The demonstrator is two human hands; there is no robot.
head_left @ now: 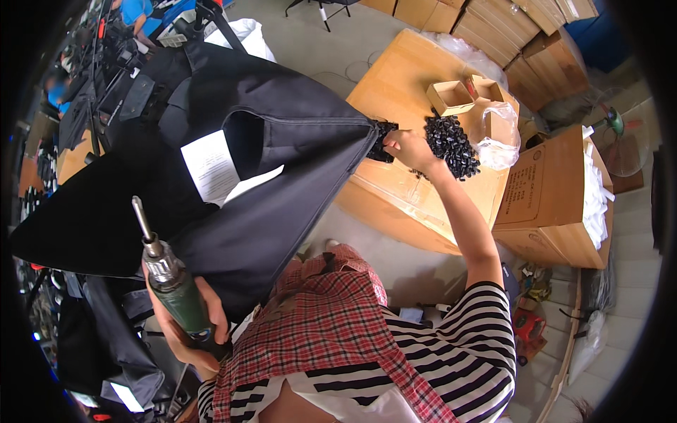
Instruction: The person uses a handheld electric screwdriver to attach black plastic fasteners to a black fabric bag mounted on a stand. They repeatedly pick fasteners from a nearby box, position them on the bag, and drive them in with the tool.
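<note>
At the lower left, my left hand (212, 308) wraps round a green power screwdriver (180, 303), its metal bit pointing up and away from me. My right hand (412, 150) reaches out over a large cardboard box, fingers curled at the tip corner of a black fabric canopy (303, 169). Whatever sits between those fingers is too small to make out. Just right of this hand lies a heap of small black plastic pieces (452, 146); more dark pieces show beside the fabric tip. A white printed sheet (211, 166) rests on the fabric near a dark opening.
Two small open cartons (451, 97) and a clear plastic bag (499, 137) stand on the large cardboard box (395, 77). Another carton (539, 190) with white pieces is at the right. Stacked boxes (497, 32) line the back. A person in blue (134, 10) is far left.
</note>
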